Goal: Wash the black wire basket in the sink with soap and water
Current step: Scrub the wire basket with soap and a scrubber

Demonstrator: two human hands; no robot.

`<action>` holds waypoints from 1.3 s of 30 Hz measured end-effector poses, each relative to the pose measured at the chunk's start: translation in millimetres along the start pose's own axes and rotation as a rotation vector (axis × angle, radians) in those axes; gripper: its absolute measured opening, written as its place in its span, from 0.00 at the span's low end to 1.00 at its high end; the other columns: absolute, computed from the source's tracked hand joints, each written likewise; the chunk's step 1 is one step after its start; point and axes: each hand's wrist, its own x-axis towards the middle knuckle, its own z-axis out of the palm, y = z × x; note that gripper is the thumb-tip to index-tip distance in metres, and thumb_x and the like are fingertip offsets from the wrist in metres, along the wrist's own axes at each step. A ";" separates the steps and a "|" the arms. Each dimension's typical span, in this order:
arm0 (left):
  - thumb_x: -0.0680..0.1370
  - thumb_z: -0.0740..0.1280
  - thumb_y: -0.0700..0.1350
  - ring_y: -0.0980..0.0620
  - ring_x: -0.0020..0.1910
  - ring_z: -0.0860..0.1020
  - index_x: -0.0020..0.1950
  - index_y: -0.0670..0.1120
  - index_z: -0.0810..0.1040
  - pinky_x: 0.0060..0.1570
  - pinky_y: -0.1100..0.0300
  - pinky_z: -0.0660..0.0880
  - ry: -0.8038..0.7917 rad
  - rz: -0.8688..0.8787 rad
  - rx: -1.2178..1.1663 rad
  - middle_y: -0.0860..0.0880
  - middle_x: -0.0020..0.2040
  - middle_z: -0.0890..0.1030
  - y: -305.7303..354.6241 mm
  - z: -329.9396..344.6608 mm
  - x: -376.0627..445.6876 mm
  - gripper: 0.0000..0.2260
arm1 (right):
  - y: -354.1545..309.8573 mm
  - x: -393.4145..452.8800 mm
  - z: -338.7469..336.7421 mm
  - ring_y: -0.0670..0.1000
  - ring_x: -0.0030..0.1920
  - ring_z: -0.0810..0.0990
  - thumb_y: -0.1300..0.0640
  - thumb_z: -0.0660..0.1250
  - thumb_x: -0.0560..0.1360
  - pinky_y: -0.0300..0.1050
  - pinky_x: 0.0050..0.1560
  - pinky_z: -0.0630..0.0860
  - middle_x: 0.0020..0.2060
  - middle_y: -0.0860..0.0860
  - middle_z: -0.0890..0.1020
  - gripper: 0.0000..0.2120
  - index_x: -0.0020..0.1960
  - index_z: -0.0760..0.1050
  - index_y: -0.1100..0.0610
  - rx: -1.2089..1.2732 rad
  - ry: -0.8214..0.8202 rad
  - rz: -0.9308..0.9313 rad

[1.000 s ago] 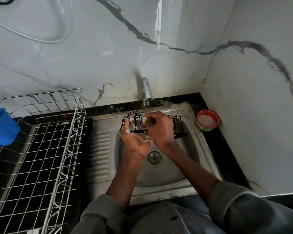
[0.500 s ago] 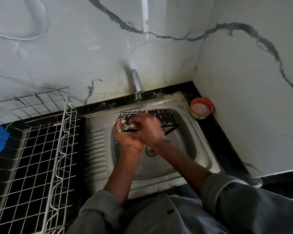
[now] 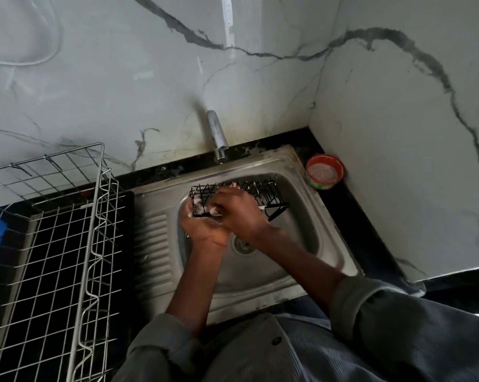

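Two soapy hands, left hand (image 3: 202,230) and right hand (image 3: 242,213), hold the black wire basket (image 3: 263,190) over the shiny steel sink (image 3: 301,244).

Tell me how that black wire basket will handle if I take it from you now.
The black wire basket is probably slippery: white suds show where the left hand and right hand grip it. Its thin open wire suggests it is light and fairly stiff.
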 end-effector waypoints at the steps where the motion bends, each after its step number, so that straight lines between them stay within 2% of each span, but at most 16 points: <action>1: 0.78 0.65 0.55 0.41 0.51 0.79 0.60 0.42 0.77 0.58 0.48 0.75 -0.012 -0.012 -0.026 0.40 0.52 0.79 1.8 -0.1 0.0 0.18 | 6.4 0.1 -5.6 0.55 0.48 0.81 0.60 0.73 0.70 0.49 0.45 0.79 0.47 0.52 0.83 0.09 0.50 0.83 0.56 -0.048 -0.022 -0.028; 4: 0.80 0.62 0.58 0.31 0.65 0.75 0.70 0.41 0.74 0.66 0.27 0.67 0.010 -0.065 -0.033 0.33 0.64 0.77 3.9 8.4 -8.2 0.25 | 33.0 -2.6 -20.3 0.56 0.54 0.82 0.67 0.71 0.70 0.48 0.54 0.79 0.54 0.53 0.83 0.17 0.56 0.82 0.54 -0.135 0.011 0.185; 6: 0.80 0.62 0.59 0.29 0.70 0.71 0.73 0.43 0.72 0.70 0.22 0.59 -0.017 -0.097 -0.031 0.32 0.69 0.74 1.1 5.9 -5.7 0.27 | 39.6 -3.4 -20.9 0.56 0.56 0.81 0.68 0.69 0.72 0.47 0.55 0.76 0.56 0.54 0.83 0.17 0.58 0.81 0.54 -0.180 0.040 0.304; 8: 0.79 0.64 0.57 0.34 0.70 0.72 0.71 0.42 0.73 0.72 0.32 0.61 -0.049 -0.060 -0.044 0.35 0.68 0.74 -2.7 2.8 -9.0 0.27 | 24.0 -2.2 -13.2 0.55 0.53 0.82 0.68 0.71 0.70 0.45 0.53 0.76 0.54 0.53 0.83 0.16 0.56 0.81 0.55 -0.122 0.038 0.265; 10: 0.77 0.67 0.55 0.39 0.62 0.76 0.62 0.43 0.77 0.70 0.44 0.67 -0.066 0.003 0.004 0.39 0.61 0.76 -3.1 1.7 -9.0 0.19 | 1.9 1.1 -4.1 0.54 0.47 0.81 0.66 0.75 0.67 0.47 0.47 0.78 0.47 0.53 0.83 0.13 0.50 0.81 0.56 -0.003 0.051 0.156; 11: 0.78 0.65 0.54 0.43 0.57 0.78 0.53 0.45 0.81 0.66 0.50 0.72 -0.073 0.015 0.035 0.43 0.55 0.79 -2.6 5.3 -14.2 0.14 | -7.7 3.6 -1.5 0.55 0.45 0.81 0.65 0.76 0.66 0.47 0.45 0.78 0.45 0.53 0.83 0.12 0.48 0.81 0.57 0.038 0.062 0.097; 13: 0.79 0.60 0.50 0.55 0.42 0.78 0.36 0.51 0.82 0.48 0.64 0.76 -0.112 0.100 0.123 0.53 0.39 0.79 -15.8 20.1 -26.1 0.16 | -21.2 9.2 -0.5 0.56 0.44 0.80 0.69 0.72 0.66 0.47 0.43 0.75 0.43 0.54 0.82 0.10 0.46 0.80 0.60 0.025 0.060 -0.030; 15: 0.78 0.56 0.49 0.59 0.34 0.75 0.31 0.52 0.80 0.36 0.65 0.73 -0.160 0.113 0.122 0.58 0.33 0.76 -24.3 32.5 -38.4 0.19 | -22.9 15.7 -4.2 0.57 0.44 0.79 0.70 0.70 0.67 0.48 0.42 0.75 0.43 0.55 0.81 0.11 0.46 0.80 0.60 -0.049 0.048 -0.110; 17: 0.82 0.55 0.55 0.53 0.38 0.81 0.37 0.52 0.84 0.42 0.59 0.76 -0.124 0.001 0.161 0.53 0.37 0.82 -19.5 31.3 -43.9 0.22 | -16.0 20.7 -10.9 0.56 0.44 0.79 0.69 0.72 0.67 0.48 0.41 0.77 0.44 0.54 0.81 0.11 0.48 0.80 0.59 -0.091 0.107 -0.088; 20: 0.80 0.60 0.61 0.42 0.57 0.84 0.53 0.44 0.85 0.64 0.47 0.75 -0.142 -0.162 0.175 0.42 0.52 0.86 -11.1 23.5 -42.4 0.23 | -4.2 31.8 -21.3 0.54 0.42 0.81 0.73 0.70 0.70 0.50 0.39 0.80 0.44 0.54 0.82 0.12 0.48 0.80 0.59 -0.085 0.307 0.033; 23: 0.81 0.59 0.59 0.41 0.50 0.86 0.53 0.41 0.83 0.53 0.45 0.76 -0.148 -0.182 0.200 0.40 0.50 0.87 -13.3 28.0 -49.7 0.23 | -3.5 34.0 -29.8 0.55 0.46 0.83 0.72 0.70 0.71 0.51 0.43 0.82 0.49 0.54 0.83 0.14 0.53 0.82 0.58 -0.065 0.380 0.082; 26: 0.81 0.62 0.57 0.46 0.50 0.83 0.47 0.45 0.84 0.51 0.52 0.79 -0.131 -0.161 0.128 0.45 0.48 0.85 -12.2 24.0 -47.8 0.18 | -9.3 15.4 -25.0 0.53 0.48 0.83 0.70 0.70 0.73 0.47 0.48 0.81 0.49 0.54 0.84 0.14 0.56 0.83 0.59 -0.003 0.213 -0.018; 29: 0.82 0.62 0.55 0.48 0.43 0.84 0.43 0.44 0.84 0.48 0.56 0.79 -0.138 -0.128 0.103 0.46 0.42 0.84 -9.0 21.4 -43.4 0.19 | -12.1 -0.6 -21.2 0.53 0.44 0.83 0.69 0.70 0.72 0.45 0.44 0.80 0.47 0.52 0.83 0.13 0.55 0.84 0.58 0.017 0.116 -0.044; 32: 0.80 0.63 0.57 0.43 0.50 0.82 0.55 0.47 0.82 0.45 0.47 0.82 -0.151 -0.150 0.136 0.43 0.52 0.85 -10.7 26.8 -48.4 0.16 | 1.1 16.3 -34.1 0.54 0.43 0.84 0.71 0.70 0.73 0.38 0.44 0.77 0.48 0.55 0.84 0.11 0.51 0.85 0.60 -0.052 0.344 0.101; 34: 0.79 0.64 0.57 0.42 0.56 0.81 0.61 0.50 0.79 0.46 0.40 0.82 -0.151 -0.160 0.148 0.43 0.57 0.84 -12.3 28.2 -49.3 0.16 | 6.6 27.7 -42.0 0.54 0.46 0.84 0.69 0.71 0.74 0.43 0.49 0.80 0.50 0.55 0.84 0.12 0.54 0.85 0.57 -0.076 0.363 0.177; 39: 0.80 0.63 0.58 0.44 0.52 0.82 0.54 0.47 0.82 0.48 0.48 0.81 -0.134 -0.141 0.140 0.44 0.50 0.85 -7.3 27.4 -47.7 0.17 | -4.7 9.2 -28.7 0.51 0.45 0.84 0.68 0.72 0.71 0.44 0.48 0.81 0.47 0.51 0.85 0.11 0.50 0.86 0.56 0.005 0.275 0.074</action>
